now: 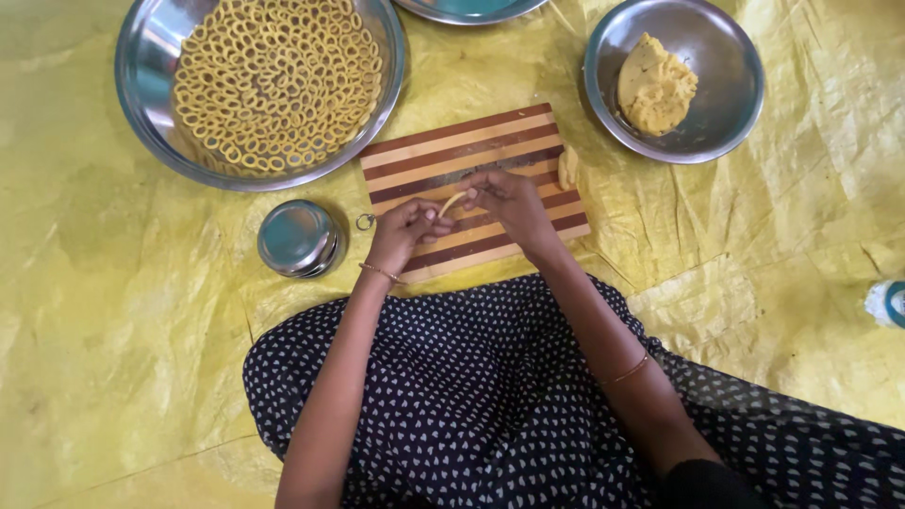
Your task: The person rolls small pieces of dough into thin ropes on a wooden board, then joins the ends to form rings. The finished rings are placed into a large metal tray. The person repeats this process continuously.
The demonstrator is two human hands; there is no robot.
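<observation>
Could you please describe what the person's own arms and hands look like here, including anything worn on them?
Both forearms are bare, with no sleeves showing. The left hand has a thin gold bangle at its wrist; the right hand has a similar slim bangle further up the forearm. No gloves; rings cannot be made out.

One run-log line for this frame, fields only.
left hand: pinches dough strip | right hand: pinches the strip's other end | above striped board | large bowl: dough rings | small bowl: dough lump
</observation>
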